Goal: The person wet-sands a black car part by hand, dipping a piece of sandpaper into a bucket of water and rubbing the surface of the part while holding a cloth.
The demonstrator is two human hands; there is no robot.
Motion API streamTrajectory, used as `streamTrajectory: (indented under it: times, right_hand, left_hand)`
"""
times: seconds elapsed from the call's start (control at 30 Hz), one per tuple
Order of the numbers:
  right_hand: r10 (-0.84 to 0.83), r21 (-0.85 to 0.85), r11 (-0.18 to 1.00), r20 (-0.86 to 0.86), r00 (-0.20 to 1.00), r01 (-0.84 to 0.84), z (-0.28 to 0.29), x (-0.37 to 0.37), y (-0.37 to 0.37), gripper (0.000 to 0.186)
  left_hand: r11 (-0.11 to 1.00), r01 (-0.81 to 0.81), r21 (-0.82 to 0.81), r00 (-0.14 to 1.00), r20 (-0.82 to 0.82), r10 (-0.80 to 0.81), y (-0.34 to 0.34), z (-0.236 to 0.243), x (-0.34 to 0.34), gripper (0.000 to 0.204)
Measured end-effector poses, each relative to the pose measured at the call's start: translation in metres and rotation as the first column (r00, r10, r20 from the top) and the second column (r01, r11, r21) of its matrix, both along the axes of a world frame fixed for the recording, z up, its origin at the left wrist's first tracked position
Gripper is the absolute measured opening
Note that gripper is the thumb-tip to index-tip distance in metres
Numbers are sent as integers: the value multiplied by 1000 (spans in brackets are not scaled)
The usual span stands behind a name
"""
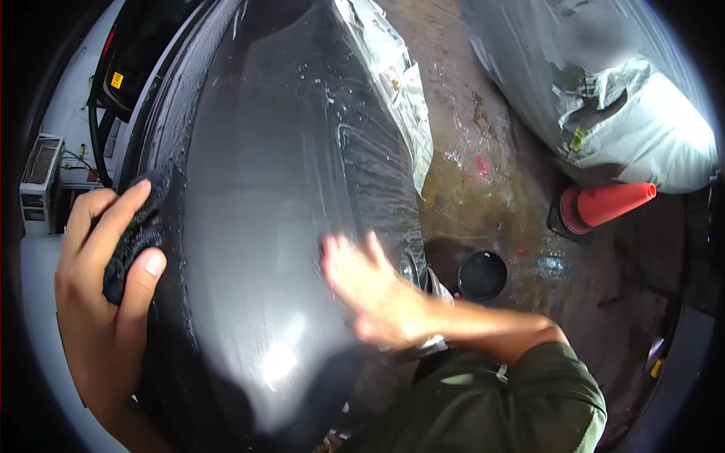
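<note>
A large, wet, dark grey car panel point(257, 189) fills the middle of the view. My left hand point(98, 287) grips a dark cloth point(140, 230) at the panel's left edge, thumb on top of it. My right hand point(370, 291) lies flat on the panel's right side with fingers spread; it is blurred and holds nothing I can make out. A green sleeve point(513, 400) covers my right upper arm.
Clear plastic sheeting point(393, 83) covers part of the car at the top. A dark round bucket point(482, 275) stands on the wet floor to the right. An orange cone point(604, 204) lies on its side. Another plastic-wrapped vehicle point(642, 128) sits top right. Grey equipment point(41, 177) stands at the left.
</note>
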State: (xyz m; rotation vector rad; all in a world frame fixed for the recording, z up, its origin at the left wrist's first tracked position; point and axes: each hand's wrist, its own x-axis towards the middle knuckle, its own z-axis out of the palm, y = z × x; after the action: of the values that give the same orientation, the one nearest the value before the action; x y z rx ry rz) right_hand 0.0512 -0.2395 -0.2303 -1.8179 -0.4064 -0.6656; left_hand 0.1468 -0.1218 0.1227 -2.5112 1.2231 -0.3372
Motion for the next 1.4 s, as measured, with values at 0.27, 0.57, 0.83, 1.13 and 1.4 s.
streamTrajectory:
  times: [0.27, 0.57, 0.83, 1.13, 1.4]
  right_hand:
    - [-19, 110, 993, -121, 992, 33, 7, 14, -15, 84]
    - [-107, 198, 970, -172, 979, 141, 12, 93, -54, 77]
    - [-96, 167, 977, -207, 974, 132, 7, 43, -31, 85]
    - [-73, 41, 996, -30, 997, 74, -13, 3, 3, 115]
    - [-35, 59, 997, -126, 991, 42, 1, 14, -10, 120]
  left_hand:
    - [999, 8, -48, 999, -47, -10, -3, 0, 0, 51]
    - [998, -49, 31, 999, 2, 49, -3, 1, -2, 51]
    - [993, -61, 104, 993, 105, 50, -6, 0, -2, 52]
    - [993, 4, 115, 1000, 2, -4, -4, 8, 1, 54]
    - [991, 21, 131, 994, 102, -35, -6, 5, 1, 50]
